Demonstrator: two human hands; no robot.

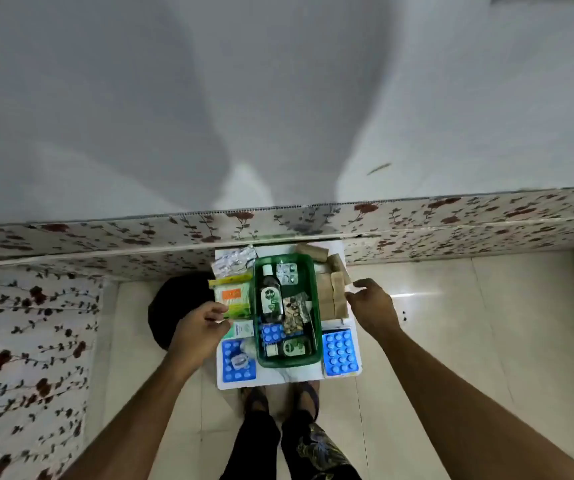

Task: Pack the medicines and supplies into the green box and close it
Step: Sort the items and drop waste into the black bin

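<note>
Two bare forearms reach out over a small white table [280, 384], the left hand [197, 336] pinching a green-and-orange packet [233, 296] left of the half-filled green box [317, 303], the right hand [373, 308] open beside brown packets [334, 296], which it might topple.

Green box [317, 306] open, on white table [278, 381]. Inside: dark bottle [271, 299], green-white label. Blue blister strips [341, 353] at table's near corners. Brown bandage rolls [334, 296] along right edge. Yellow-green-orange packet [235, 296] at left edge. Wall covering [451, 220]: white, red-brown floral pattern.
</note>
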